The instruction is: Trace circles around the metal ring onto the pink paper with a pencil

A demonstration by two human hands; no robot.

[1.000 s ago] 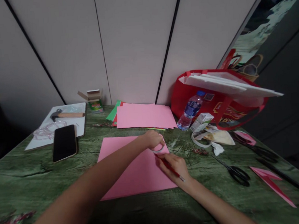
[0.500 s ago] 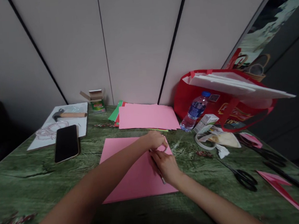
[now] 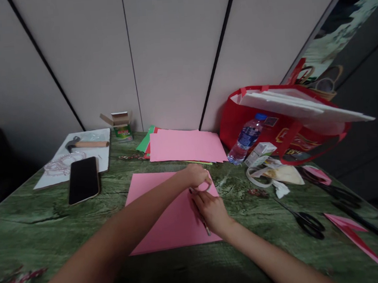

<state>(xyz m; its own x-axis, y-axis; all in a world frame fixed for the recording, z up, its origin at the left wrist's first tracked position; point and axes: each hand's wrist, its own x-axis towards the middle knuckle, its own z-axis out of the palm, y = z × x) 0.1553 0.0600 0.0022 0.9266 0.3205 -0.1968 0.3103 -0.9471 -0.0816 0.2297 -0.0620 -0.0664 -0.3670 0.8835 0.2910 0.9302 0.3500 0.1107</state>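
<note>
On the green tabletop lies a pink sheet of paper (image 3: 169, 223), partly covered by my forearms. My left hand (image 3: 196, 175) is closed over a pale, round-edged ring (image 3: 208, 187) and presses it to the upper right part of the sheet; the fingers hide most of the ring. Just below it, my right hand (image 3: 212, 210) grips a pencil (image 3: 203, 223). The pencil slants, its back end toward me and its front end by the ring's lower left edge, where the tip is too small to make out.
Behind the sheet is a stack of coloured paper (image 3: 186, 145). A phone (image 3: 84, 180), a hammer (image 3: 87, 144) and a small box (image 3: 122, 131) are to the left. Rightward stand a bottle (image 3: 246, 141) and a red bag (image 3: 230, 112), with scissors (image 3: 308, 224) and folded pink paper (image 3: 353, 235) nearer.
The pencil's back end has swung slightly toward me in my right hand. My left hand has stayed in place on the ring, and the view has shifted slightly.
</note>
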